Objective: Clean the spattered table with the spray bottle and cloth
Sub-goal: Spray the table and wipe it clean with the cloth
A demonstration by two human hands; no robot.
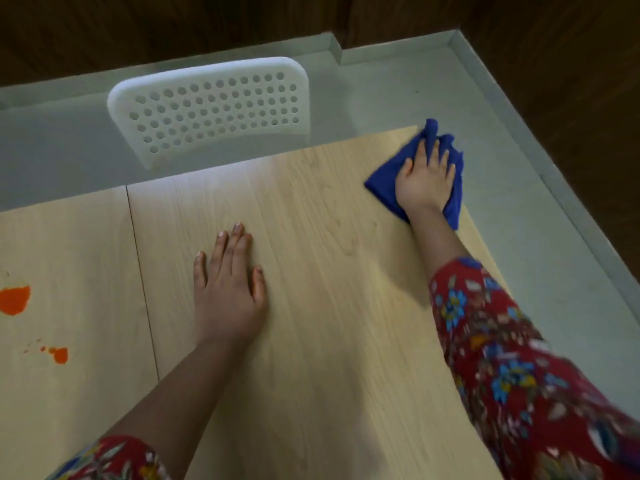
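A light wooden table (311, 209) fills most of the view. My right hand (426, 178) lies flat with straight fingers on a blue cloth (382, 183), pressing it onto the table's far right corner. My left hand (228, 282) rests flat on the tabletop near the middle, fingers straight, holding nothing. Orange spatter (14, 299) marks the table at the far left, with a smaller orange blot (59, 355) below it. No spray bottle is in view.
A white perforated chair back (211, 105) stands just beyond the table's far edge. Grey floor (519, 209) runs along the table's right side and behind it, bounded by dark wooden walls. A seam (142, 271) divides the tabletop on the left.
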